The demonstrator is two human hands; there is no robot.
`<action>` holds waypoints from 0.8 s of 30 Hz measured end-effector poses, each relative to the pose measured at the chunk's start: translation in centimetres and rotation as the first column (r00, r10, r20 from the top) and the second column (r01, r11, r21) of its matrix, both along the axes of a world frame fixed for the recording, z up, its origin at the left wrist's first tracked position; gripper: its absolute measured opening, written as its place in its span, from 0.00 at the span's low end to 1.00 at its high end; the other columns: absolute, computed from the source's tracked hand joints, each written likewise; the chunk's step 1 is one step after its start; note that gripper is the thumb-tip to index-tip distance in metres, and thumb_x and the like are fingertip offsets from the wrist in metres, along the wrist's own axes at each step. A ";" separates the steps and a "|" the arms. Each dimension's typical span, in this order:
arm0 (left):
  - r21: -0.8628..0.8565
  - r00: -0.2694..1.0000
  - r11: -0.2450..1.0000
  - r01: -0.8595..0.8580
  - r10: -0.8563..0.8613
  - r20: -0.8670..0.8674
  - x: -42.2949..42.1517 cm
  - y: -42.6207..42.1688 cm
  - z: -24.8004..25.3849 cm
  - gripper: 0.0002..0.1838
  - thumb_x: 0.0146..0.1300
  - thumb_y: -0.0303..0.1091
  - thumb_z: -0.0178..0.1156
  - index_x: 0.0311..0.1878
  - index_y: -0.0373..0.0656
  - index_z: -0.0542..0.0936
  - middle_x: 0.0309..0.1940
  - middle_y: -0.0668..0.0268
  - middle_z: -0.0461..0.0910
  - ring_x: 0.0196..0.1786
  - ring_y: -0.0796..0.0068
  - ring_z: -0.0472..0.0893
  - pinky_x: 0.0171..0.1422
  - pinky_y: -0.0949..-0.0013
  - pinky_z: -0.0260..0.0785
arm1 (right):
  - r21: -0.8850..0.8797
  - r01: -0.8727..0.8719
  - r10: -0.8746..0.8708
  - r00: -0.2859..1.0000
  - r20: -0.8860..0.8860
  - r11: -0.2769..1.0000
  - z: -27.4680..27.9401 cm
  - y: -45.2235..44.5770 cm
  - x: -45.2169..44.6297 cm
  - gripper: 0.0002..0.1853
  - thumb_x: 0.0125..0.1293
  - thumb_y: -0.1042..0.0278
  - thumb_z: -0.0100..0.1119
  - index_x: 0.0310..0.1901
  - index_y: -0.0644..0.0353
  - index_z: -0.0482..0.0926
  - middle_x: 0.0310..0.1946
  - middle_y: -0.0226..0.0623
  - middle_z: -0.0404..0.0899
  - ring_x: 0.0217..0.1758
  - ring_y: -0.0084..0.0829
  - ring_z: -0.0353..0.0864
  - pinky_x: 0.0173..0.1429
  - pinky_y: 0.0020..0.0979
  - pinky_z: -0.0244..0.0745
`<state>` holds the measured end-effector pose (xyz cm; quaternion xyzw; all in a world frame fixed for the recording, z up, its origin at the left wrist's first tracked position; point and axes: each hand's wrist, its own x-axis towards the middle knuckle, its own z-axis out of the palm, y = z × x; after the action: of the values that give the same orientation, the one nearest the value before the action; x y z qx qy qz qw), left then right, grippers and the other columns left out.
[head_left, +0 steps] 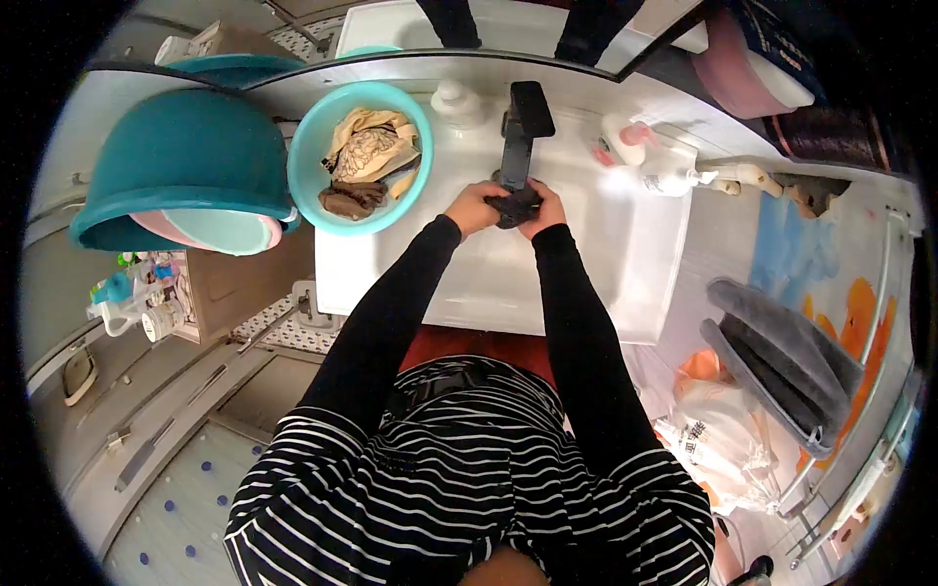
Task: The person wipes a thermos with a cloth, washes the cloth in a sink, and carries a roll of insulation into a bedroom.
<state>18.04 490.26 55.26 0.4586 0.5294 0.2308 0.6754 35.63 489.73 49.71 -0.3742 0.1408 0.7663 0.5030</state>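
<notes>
Over the white sink (479, 283), both of my hands are closed on a small dark, crumpled cloth (515, 209) whose exact kind I cannot make out. My left hand (475, 209) grips its left side and my right hand (547, 212) its right side. The black faucet (518, 146) reaches down to just above the cloth and partly covers it. To the left, a turquoise basin (311, 146) holds beige printed fabric (376, 142) and a brown piece of cloth (347, 200).
A white pump bottle (455, 101) stands behind the sink. More bottles (674, 182) are at its right corner. Large teal tubs (186, 156) hang at the left. Grey slippers (782, 361) and a white plastic bag (723, 439) are on the right.
</notes>
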 end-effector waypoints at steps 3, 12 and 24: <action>-0.073 0.991 0.989 -0.130 0.132 0.015 -1.8 -0.4 -2.0 0.19 0.49 0.20 0.64 0.48 0.33 0.80 0.38 0.56 0.84 0.36 0.68 0.83 0.40 0.65 0.76 | -0.048 0.109 -0.108 0.994 0.025 0.993 1.6 0.9 0.0 0.11 0.67 0.69 0.57 0.47 0.63 0.79 0.48 0.42 0.83 0.54 0.46 0.81 0.65 0.53 0.74; -0.137 0.904 0.907 -0.399 0.363 -0.226 -0.1 -1.0 -6.9 0.25 0.56 0.26 0.60 0.59 0.44 0.72 0.37 0.59 0.80 0.35 0.66 0.81 0.37 0.62 0.76 | -0.016 0.184 -0.185 0.982 -0.038 0.983 1.0 -0.4 0.8 0.18 0.64 0.72 0.54 0.56 0.61 0.75 0.61 0.45 0.77 0.66 0.49 0.74 0.75 0.58 0.62; 0.104 0.864 0.943 -0.316 0.331 -0.379 4.2 1.9 -11.0 0.24 0.54 0.48 0.69 0.46 0.37 0.86 0.44 0.48 0.87 0.48 0.48 0.86 0.54 0.59 0.77 | 0.058 -0.039 0.030 0.990 0.136 0.998 1.0 -1.9 0.9 0.16 0.69 0.73 0.58 0.57 0.64 0.74 0.58 0.46 0.79 0.64 0.44 0.78 0.72 0.55 0.70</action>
<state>22.21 492.19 44.27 0.4132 0.7181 0.2547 0.4987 36.51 487.87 50.68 -0.4122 0.0765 0.7516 0.5092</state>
